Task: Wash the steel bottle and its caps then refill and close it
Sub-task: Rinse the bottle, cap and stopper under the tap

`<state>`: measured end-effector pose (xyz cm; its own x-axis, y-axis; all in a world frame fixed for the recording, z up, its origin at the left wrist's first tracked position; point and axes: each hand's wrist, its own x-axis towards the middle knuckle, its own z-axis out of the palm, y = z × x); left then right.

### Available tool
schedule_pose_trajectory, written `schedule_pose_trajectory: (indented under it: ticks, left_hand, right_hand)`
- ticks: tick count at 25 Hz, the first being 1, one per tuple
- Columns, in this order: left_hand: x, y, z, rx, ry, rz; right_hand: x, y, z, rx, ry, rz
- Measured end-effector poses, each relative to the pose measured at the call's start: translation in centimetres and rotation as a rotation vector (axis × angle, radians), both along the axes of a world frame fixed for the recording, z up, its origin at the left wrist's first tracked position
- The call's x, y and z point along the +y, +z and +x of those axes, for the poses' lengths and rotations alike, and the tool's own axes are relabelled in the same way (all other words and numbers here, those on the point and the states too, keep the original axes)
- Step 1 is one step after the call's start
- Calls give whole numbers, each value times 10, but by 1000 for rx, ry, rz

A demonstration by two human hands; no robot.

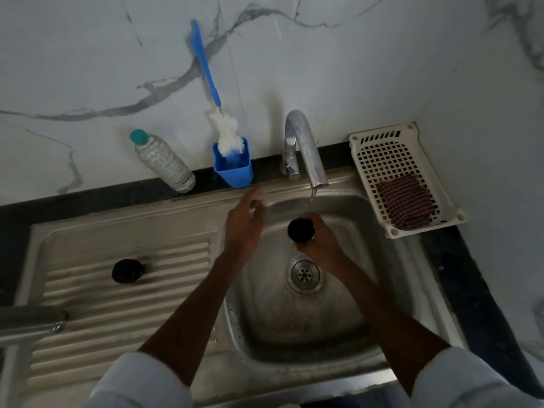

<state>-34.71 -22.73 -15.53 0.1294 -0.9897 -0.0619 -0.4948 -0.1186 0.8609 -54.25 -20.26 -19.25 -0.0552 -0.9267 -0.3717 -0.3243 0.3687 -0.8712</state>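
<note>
right hand [319, 245]: gripping a black cap [300, 230] over the sink basin [294, 325], right under the tap [307, 151]; thin water stream runs onto the cap
left hand [244, 223]: fingers spread, holding nothing, just left of the cap, above basin's rear-left edge; blurred
second cap [127, 271]: black, sits on ribbed drainboard [117, 313], well apart from the hands
steel bottle [31, 322]: lying on its side at frame's left edge, open mouth toward the basin, partly cut off
ledge: clear plastic bottle [163, 161] with teal cap, blue holder [234, 167] with bottle brush [212, 92]
right of tap: white perforated basket [382, 154] with dark scrub pad [407, 201]
</note>
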Motion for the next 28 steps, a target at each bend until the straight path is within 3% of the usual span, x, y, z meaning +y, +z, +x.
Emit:
schedule_pose_trajectory:
  ticks: [3,6,8,14,17,19,22,24,26,28]
  left_hand:
    - [42,-13,45,-440,-61,-156]
    - [73,-26,80,-665,-84,-72]
    - [87,-36,93,-685,-81,7]
    - [86,-39,96,-664,-78,8]
    - [87,-40,97,-657,-67,9]
    - [87,-41,96,-659,-66,15]
    - [86,-44,97,-663,-55,16]
    - [87,-47,98,-661,-48,21]
    - [86,-48,97,-659,-45,22]
    - [86,-48,98,-652,-46,19]
  right_hand:
    - [-4,-9,-8,72,14,2]
    - [-2,-17,-12,133,193,38]
    - [-4,-16,-14,183,164,56]
    - [-12,-22,-24,155,293,37]
    - [-13,-28,-25,56,353,34]
    - [-17,-20,-22,-217,137,168]
    - [-21,-6,-13,-850,-318,541]
    - [-24,0,-7,-1050,-407,610]
    - [-23,5,-1,-1020,-325,619]
    - [-17,0,2,-724,-224,542]
